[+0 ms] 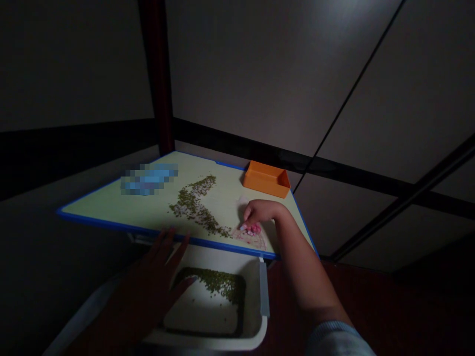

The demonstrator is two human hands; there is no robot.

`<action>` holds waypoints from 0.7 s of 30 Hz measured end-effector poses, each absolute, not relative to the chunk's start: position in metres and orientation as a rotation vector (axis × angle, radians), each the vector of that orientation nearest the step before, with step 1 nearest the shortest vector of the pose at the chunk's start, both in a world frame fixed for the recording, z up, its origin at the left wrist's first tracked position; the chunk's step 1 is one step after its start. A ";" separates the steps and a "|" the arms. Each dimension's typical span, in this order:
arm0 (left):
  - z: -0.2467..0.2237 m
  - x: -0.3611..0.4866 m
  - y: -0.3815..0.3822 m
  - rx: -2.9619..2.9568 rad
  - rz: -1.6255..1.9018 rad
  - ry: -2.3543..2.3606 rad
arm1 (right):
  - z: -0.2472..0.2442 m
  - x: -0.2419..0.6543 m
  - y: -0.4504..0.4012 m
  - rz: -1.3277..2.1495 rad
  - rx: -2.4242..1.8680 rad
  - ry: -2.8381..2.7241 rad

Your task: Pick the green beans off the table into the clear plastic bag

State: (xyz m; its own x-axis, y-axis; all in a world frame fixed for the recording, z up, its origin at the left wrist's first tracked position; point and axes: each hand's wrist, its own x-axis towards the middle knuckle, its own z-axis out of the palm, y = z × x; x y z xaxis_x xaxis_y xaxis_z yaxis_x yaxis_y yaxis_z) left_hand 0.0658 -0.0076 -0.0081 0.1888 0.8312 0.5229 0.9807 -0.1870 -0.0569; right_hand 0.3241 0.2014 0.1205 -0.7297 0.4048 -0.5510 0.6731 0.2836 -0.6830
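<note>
Right hand is bent down at the wrist, fingers curled in, thumb and forefinger close together at the pink bits. Can't tell if it's pinching any of them. Pink bits: small, bright pink with paler ones mixed in, loosely bunched, partly hidden by the fingers. They're near the board's near right corner, on a faint pink curved pattern; can't tell if that's print or a thin sheet.

Left hand is in shadow, fingers spread wide, nothing seen in it. Fingertips are at the board's near edge, thumb over the bin. Contact with the edge unclear.

Grains: dull green, tiny, spread thin in a bent band. Runs from toward the far edge, out left, then back toward the near edge, ending just beside the pink pattern.

Board is pale yellow-green, blue rim. Orange tray sits at the far right corner. Blue item by the left edge, pixelated. White bin is below the near edge, with more green grains inside, heaped toward its far right corner.
</note>
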 end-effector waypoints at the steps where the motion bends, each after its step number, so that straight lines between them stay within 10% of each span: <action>1: -0.008 0.066 -0.008 -2.093 -0.535 -1.706 | 0.120 0.324 0.201 -1.430 0.979 2.280; 21: 0.004 0.075 -0.012 -2.124 -0.432 -1.914 | 0.122 0.316 0.191 -1.369 0.896 2.273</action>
